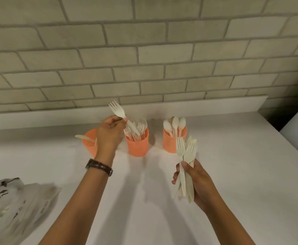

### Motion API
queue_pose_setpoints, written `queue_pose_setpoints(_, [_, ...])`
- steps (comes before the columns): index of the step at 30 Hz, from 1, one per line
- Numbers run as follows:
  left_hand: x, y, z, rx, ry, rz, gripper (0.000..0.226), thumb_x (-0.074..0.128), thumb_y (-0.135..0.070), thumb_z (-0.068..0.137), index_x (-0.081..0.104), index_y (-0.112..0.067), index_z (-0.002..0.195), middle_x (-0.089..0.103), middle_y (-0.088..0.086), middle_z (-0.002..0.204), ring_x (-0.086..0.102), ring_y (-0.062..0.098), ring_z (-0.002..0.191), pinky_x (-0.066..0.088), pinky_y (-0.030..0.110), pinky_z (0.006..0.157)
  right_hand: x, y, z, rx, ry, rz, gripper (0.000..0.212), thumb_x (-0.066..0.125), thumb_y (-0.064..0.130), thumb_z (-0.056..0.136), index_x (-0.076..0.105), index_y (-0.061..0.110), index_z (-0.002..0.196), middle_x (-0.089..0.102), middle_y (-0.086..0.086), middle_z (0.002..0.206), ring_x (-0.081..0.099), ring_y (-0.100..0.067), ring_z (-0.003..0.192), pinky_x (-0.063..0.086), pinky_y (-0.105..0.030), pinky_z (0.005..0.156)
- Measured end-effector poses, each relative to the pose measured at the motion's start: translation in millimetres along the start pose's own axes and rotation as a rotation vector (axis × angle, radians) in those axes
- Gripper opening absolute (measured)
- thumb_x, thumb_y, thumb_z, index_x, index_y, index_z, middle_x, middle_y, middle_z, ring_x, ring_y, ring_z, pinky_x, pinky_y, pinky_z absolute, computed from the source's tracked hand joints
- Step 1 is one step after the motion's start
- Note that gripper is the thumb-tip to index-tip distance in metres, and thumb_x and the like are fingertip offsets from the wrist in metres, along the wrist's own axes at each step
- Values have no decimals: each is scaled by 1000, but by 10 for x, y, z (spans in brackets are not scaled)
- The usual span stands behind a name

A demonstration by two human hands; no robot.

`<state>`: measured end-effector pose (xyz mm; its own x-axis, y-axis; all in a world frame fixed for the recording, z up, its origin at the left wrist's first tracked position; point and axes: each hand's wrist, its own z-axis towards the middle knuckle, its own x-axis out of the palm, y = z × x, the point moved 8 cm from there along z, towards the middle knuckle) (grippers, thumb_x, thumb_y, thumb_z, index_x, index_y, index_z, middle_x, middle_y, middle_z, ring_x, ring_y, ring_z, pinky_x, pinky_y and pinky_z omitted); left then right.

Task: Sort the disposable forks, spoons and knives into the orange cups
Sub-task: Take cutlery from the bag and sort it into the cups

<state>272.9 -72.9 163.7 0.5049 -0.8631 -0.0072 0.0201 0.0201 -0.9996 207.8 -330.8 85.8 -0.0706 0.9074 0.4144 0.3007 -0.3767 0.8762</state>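
Three orange cups stand in a row near the wall. The left cup (89, 145) holds one pale utensil that leans out to the left. The middle cup (139, 145) is packed with forks. Several spoons stand in the right cup (169, 144). My left hand (109, 133) pinches a single white fork (122, 116) by its handle, tines up, with the handle end just above the middle cup. My right hand (194, 179) grips a bundle of cutlery (185, 156) upright in front of the right cup, with fork heads showing at its top.
A white counter (233, 174) runs back to a low ledge under a brick wall. A crumpled white plastic bag (15, 204) with dark print lies at the lower left. A gap and another white surface (296, 126) lie at the far right.
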Motion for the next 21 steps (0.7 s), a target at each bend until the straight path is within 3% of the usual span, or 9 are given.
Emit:
queue_pose_setpoints(2, [22,81,109,43,-53,100,7,69,-12,81,70,-11,88,68,-7,72,61,-7,58,47,9,61,15,-1,5,-2,11,16,25,48,12,94,51,16,119,55,-11,75,55,-22,60,55,-33,58])
queue_pose_setpoints(5, [150,375,179,12,-10,247,4,69,-12,81,67,-13,77,68,-1,77,61,5,67,49,25,71,52,-1,8,-10,26,21,24,51,15,91,54,18,114,55,-10,75,54,-21,59,53,-31,57])
queue_pose_setpoints(7, [173,568,162,-55,31,359,6,71,-17,80,68,-12,81,67,1,90,59,13,79,40,24,75,77,-8,10,-12,30,21,22,51,15,91,55,17,113,56,-10,74,53,-20,59,51,-31,56])
queue_pose_setpoints(9, [117,621,145,-33,15,427,36,76,-25,75,67,-5,104,64,5,108,58,15,93,37,22,79,93,-22,23,-11,24,29,20,49,13,94,55,15,113,56,-8,73,52,-20,59,48,-31,54])
queue_pose_setpoints(11, [42,509,21,33,-34,461,51,76,-28,75,58,-8,119,49,4,120,51,14,99,36,22,85,112,-26,37,-13,19,30,20,50,12,94,54,13,114,57,-7,72,52,-20,58,47,-30,53])
queue_pose_setpoints(13, [69,371,-221,89,-9,437,39,74,-25,77,59,-18,112,46,-2,114,49,10,88,38,17,81,144,-26,48,-13,23,29,20,55,15,93,54,13,113,59,-7,72,52,-19,58,47,-30,53])
queue_pose_setpoints(16, [360,337,-665,27,284,389,4,71,-25,79,67,-26,81,64,-11,85,55,0,67,40,6,61,208,-8,40,-17,48,22,28,59,20,86,55,14,113,59,-6,72,52,-18,58,46,-29,53])
queue_pose_setpoints(18, [534,362,-925,-57,471,354,7,69,-28,80,71,-29,73,70,-15,73,60,-8,69,40,1,63,261,-7,22,-15,81,-11,24,57,19,92,54,14,116,58,-6,72,52,-18,58,45,-30,55])
queue_pose_setpoints(21, [641,324,-1117,-135,578,252,21,67,-31,82,74,-14,71,72,-7,67,64,-5,66,40,0,64,336,1,-8,-30,116,-119,30,59,28,89,54,17,117,59,-6,71,53,-18,56,46,-31,56])
